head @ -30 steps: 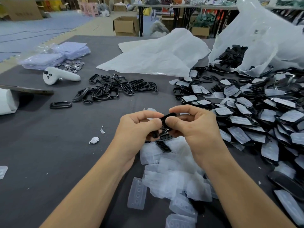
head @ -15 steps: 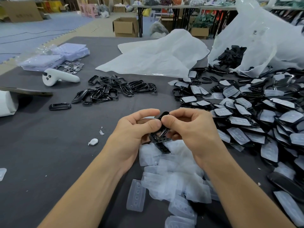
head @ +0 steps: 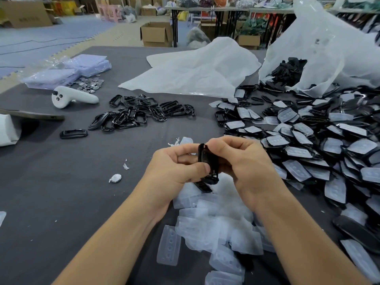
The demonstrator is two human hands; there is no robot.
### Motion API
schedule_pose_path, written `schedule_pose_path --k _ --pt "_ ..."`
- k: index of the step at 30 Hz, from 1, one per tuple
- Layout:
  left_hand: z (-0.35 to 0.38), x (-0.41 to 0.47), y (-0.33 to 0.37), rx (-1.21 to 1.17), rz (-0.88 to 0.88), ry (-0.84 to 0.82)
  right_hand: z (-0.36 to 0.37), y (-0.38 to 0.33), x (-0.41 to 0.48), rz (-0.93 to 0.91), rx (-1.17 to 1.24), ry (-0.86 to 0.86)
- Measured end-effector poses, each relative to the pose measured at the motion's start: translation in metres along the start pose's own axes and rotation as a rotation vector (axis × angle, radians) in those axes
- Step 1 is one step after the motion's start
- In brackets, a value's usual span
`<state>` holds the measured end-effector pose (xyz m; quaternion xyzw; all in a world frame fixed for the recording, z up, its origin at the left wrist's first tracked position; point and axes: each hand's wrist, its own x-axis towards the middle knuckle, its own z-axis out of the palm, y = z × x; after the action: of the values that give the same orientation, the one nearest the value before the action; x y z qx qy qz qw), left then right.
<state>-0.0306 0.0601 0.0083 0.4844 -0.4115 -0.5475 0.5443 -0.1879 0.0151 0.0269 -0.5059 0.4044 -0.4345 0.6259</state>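
Two hands meet mid-table; left hand (head: 176, 167) and right hand (head: 244, 165) pinch upright black frame (head: 206, 161).

A white controller (head: 74, 97) lies on the grey worktop (head: 51, 192), just beside a heap of silver discs (head: 91, 84) and 2 lilac packs (head: 67, 70). Black frames (head: 141, 114) sit piled before a crumpled white sheet (head: 195, 73). 1 open cardboard box (head: 156, 34) stands on the floor.

A: Which parts of the person appear?
B: The left hand (head: 174, 171) and right hand (head: 248, 167), with the left forearm (head: 115, 233) and right forearm (head: 298, 239), bare along their whole visible length. The left thumbnail (head: 206, 167) is cut short.
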Motion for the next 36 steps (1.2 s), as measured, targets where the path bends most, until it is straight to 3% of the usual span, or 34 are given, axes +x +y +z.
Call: schedule_pose_path --k 6,17,23,25,29,32,34,36 --pt "0.002 0.003 -0.002 0.019 0.062 0.188 0.002 0.003 0.0 0.007 -0.167 0.022" --pt "0.002 0.001 -0.002 0.201 0.092 0.181 0.002 0.01 0.0 -0.044 -0.292 0.181" --pt "0.007 0.002 -0.008 0.401 0.152 0.281 0.005 0.012 0.001 -0.07 -0.33 0.128" --pt "0.003 0.004 -0.006 0.345 0.167 0.349 0.004 0.011 0.002 -0.1 -0.328 0.132" --pt "-0.015 0.015 0.0 0.152 0.142 0.54 -0.005 0.015 0.0 -0.278 -0.835 0.241" --pt "-0.024 0.019 0.003 0.049 0.083 0.557 -0.004 0.024 0.004 -0.325 -1.226 0.115" --pt "-0.026 0.02 0.004 0.011 0.071 0.54 0.0 0.031 0.007 -0.331 -1.321 0.032" --pt "-0.026 0.021 0.004 -0.001 0.07 0.527 -0.002 0.033 0.008 -0.371 -1.292 0.071"
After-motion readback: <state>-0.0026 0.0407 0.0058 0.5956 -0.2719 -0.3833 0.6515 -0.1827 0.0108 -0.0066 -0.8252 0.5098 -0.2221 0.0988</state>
